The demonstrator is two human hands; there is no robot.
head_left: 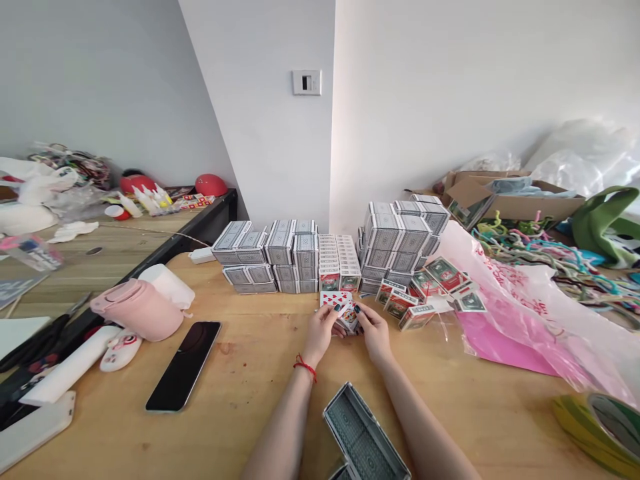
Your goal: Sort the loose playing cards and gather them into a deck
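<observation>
My left hand (324, 325) and my right hand (375, 333) are close together over the middle of the wooden table. Between their fingertips are playing cards (349, 321), one showing a face picture; both hands are closed on them. A red heart card (334, 298) lies against my left fingers, just beyond them. Behind the hands stand two rows of card packs (336, 245), side by side. Between my forearms, nearer to me, lies an open box shape (367, 433) built from patterned grey cards. A red cord is tied around my left wrist.
Blocks of grey-backed cards are stacked at left (293, 243) and right (397, 230). Loose card packs (400, 303) lie right of my hands. A black phone (183, 367), a pink cup (143, 310), pink plastic wrapping (530, 333) and a tape roll (595, 427) lie around.
</observation>
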